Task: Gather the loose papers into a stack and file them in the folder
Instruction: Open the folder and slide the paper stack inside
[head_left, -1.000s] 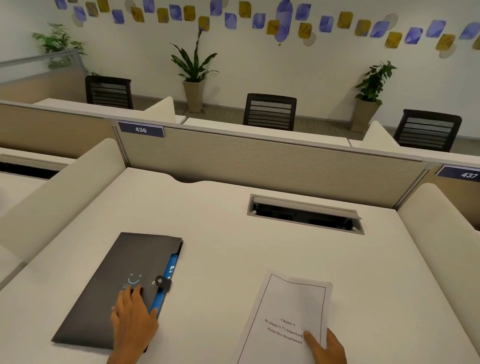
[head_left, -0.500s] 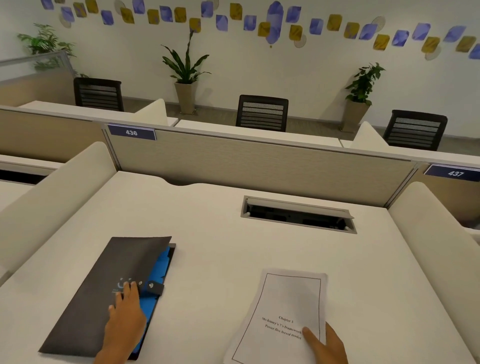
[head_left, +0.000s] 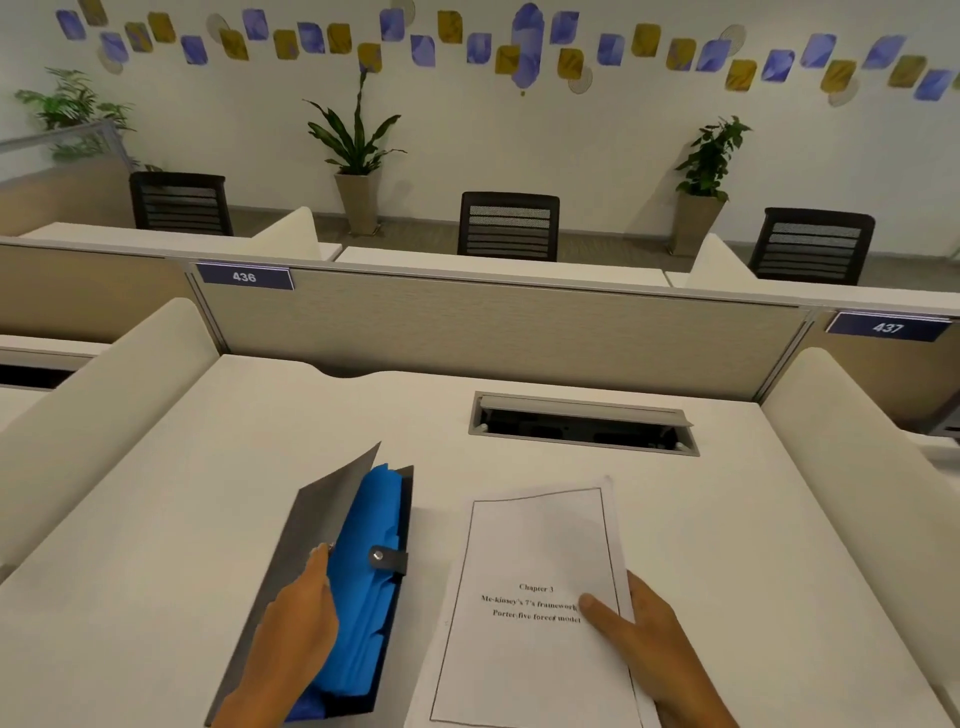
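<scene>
desk (head_left: 727, 519), white, partition behind. folder (head_left: 291, 561) is lying at near left of desk, grey cover tilting up off the blue pockets (head_left: 371, 551), which are showing in the opening. a grey strap with a snap (head_left: 388, 558) is hanging loose over the pockets' right edge, not fastened.

left hand (head_left: 296, 629) is gripping the cover's free edge, fingertips curling over it from inside, thumb not visible; it is holding the cover raised.

papers (head_left: 535, 608) are sitting just right of the folder, their left edge near the folder's right edge; touching or not, cannot tell. top sheet is showing a border and the print "chapter 3". sheets underneath are peeking out along the right and top edges, so the stack is roughly squared.

right hand (head_left: 649, 644) is pinching the stack at its right edge: thumb pressing on the top sheet beside the printed text, fingers lying under and beyond the right edge
</scene>
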